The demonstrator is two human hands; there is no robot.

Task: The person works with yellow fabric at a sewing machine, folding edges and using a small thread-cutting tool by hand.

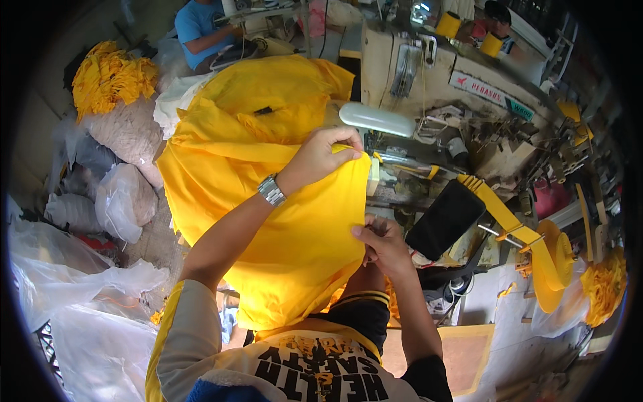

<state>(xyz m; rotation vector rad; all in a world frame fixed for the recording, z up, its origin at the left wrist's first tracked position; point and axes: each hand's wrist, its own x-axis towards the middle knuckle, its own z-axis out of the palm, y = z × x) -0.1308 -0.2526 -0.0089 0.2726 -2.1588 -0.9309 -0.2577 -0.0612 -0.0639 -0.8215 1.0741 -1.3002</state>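
A large piece of yellow fabric (pixel 288 228) hangs over my lap, its right edge running between my two hands. My left hand (pixel 326 155), with a metal watch on the wrist, pinches the top corner of that edge beside the sewing machine (pixel 429 100). Lower down, my right hand (pixel 384 244) grips the same edge between thumb and fingers; some of its fingers are hidden. Behind my left hand, more yellow cloth (pixel 268 87) lies heaped. The machine's needle area is partly hidden near my left fingertips.
A dark phone (pixel 445 220) stands right of my right hand. Yellow strip (pixel 499 208) runs over metal guides from a roll (pixel 554 258). A white lamp (pixel 377 119) juts above the fabric. Plastic bags (pixel 124 201) and a yellow cloth bundle (pixel 110 77) crowd the left. Other people sit at the back.
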